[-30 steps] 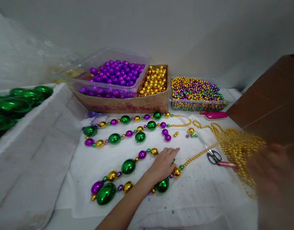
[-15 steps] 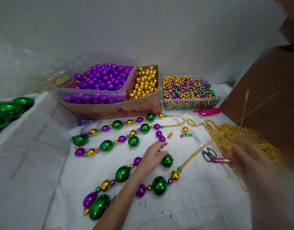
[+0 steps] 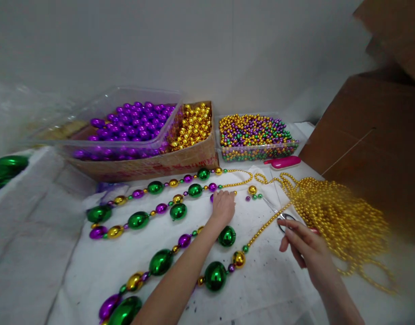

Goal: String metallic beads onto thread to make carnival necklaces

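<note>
My left hand (image 3: 223,208) reaches over the white cloth, fingers bent down among loose beads. A purple bead (image 3: 212,198) shows beside its fingers and a small gold bead (image 3: 235,192) near the fingertips; the fingers hide whatever is between them. Fingers apart, my right hand (image 3: 304,243) is over the scissors (image 3: 284,220), covering part of their black handles. Below my left forearm lies a strand of big beads, with a green bead (image 3: 215,276) and a gold one (image 3: 239,259), joined to a thin gold bead chain (image 3: 268,224). A loose green bead (image 3: 227,236) rests below my left hand.
Behind stand a clear tub (image 3: 126,143) of purple beads, a cardboard box (image 3: 143,168) with gold beads and a tub (image 3: 258,153) of small mixed beads. A pink tool (image 3: 286,162) lies before them. Gold chains (image 3: 343,216) heap at right beside brown cardboard (image 3: 349,126).
My left hand has moved forward onto the loose purple beads, its fingers now bent. My right hand has come left from the gold chain heap to the scissors. The view has shifted slightly.
</note>
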Demonstrator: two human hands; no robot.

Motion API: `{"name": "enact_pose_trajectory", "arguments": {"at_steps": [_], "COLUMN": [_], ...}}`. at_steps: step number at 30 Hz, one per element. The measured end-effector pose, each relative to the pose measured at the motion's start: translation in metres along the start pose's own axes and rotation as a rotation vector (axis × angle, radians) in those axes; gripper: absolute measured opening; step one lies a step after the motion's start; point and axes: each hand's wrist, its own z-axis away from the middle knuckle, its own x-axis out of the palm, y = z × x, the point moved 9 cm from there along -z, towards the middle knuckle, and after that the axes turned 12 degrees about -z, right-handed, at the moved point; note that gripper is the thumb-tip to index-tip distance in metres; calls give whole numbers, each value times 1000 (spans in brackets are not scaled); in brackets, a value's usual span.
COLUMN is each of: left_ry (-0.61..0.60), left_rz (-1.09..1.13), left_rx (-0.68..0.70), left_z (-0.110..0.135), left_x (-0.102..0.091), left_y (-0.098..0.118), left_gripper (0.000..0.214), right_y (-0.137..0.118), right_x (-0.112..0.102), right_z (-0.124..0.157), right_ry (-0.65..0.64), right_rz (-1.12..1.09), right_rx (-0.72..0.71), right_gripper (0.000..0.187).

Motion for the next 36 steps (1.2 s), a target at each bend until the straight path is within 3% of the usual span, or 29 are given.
{"name": "enact_pose_trajectory", "arguments": {"at_steps": [3,7,11,15,22,30,36], "left_ry": [-13,-48,-52,-50,-61,-61,-285], "left_rz": [265,675,1007,1218,1378,1324,1180], "left_rx": [-81,-238,-350,-401,-430,-430,-357], "left_z": [8,25,42,52,56,62,79], "left_x": [-9,-20,-20,-16,-15,-15,1], "left_y": [-8,-26,-42,-47,-42,-34,-15], "left_gripper": [2,17,13,10,8,18,35], "right_y": [10,30,41,41,35,38,48], "right_x": [10,38,60,67,68,72,76], "right_z": [4,13,23,32,35,31,15], "right_ry": [-41,-155,-260,-299,-258,-237,-116], "right_rz": [36,101,199,250,240,218,-9], "right_rx": [57,135,140,167,168,153,135], "right_gripper": [52,56,54,57,59,47,30]}}
